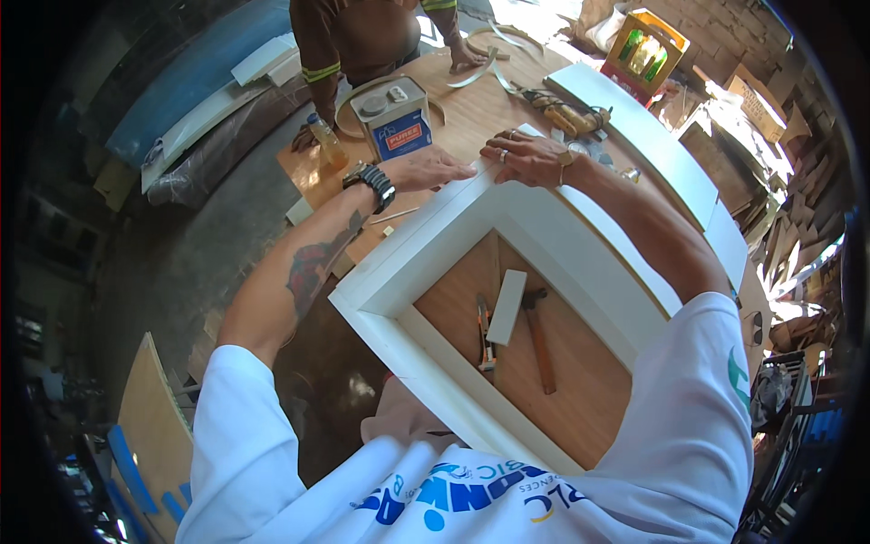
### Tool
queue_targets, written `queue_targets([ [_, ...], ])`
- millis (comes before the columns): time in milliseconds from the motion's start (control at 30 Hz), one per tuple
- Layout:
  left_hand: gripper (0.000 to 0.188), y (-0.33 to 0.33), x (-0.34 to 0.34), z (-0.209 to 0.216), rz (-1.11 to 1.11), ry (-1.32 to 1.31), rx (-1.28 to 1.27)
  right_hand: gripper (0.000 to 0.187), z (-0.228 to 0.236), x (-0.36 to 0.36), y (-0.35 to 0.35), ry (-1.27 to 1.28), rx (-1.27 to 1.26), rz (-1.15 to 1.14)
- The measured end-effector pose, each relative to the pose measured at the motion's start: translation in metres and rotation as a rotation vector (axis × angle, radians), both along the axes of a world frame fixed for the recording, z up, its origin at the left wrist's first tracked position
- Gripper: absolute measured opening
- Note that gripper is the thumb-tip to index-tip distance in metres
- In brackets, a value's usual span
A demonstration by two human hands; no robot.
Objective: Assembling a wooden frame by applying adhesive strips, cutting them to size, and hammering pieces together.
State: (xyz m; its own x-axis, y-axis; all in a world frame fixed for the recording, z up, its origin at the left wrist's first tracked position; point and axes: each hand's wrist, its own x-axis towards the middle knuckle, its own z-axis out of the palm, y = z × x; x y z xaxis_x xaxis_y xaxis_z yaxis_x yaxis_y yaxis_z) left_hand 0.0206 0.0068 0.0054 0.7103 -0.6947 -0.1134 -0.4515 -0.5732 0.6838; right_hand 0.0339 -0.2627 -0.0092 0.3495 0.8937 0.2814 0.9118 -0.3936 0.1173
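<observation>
A rectangular frame of white boards (376,272) rests on the wooden table, one corner pointing towards my left side. My left hand (426,170) lies at its far corner, fingers drawn together and pinching the top edge. Close beside it, my right hand (526,161) bends its fingers over the same corner. Both fingertips touch the white board; what lies beneath them is hidden. Inside the frame, on the table, lie a hammer (541,349) with a wooden handle, a short white strip of board (506,306) and a slim orange-and-black hand tool (485,340).
Beyond my left hand stands a rectangular metal can (394,118). A co-worker (372,41) leans on the far table edge, one hand by a glue bottle (328,143). Curled edging strips (480,72), a long white panel (634,136) and a bottle crate (645,54) lie beyond.
</observation>
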Motion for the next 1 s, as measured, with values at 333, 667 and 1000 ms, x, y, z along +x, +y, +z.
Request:
queue_targets([
  [333,0.097,-0.02,-0.001,-0.027,-0.17,-0.192,-0.124,0.056,-0.003,0.004,0.005,-0.037,0.038,-0.03],
  [667,0.094,-0.047,0.013,-0.031,-0.141,-0.058,-0.284,0.069,-0.009,-0.024,0.01,0.161,0.147,-0.256],
  [1000,0.073,-0.053,0.024,-0.021,-0.157,0.155,-0.187,0.021,-0.061,-0.19,0.046,0.553,0.507,-1.205],
])
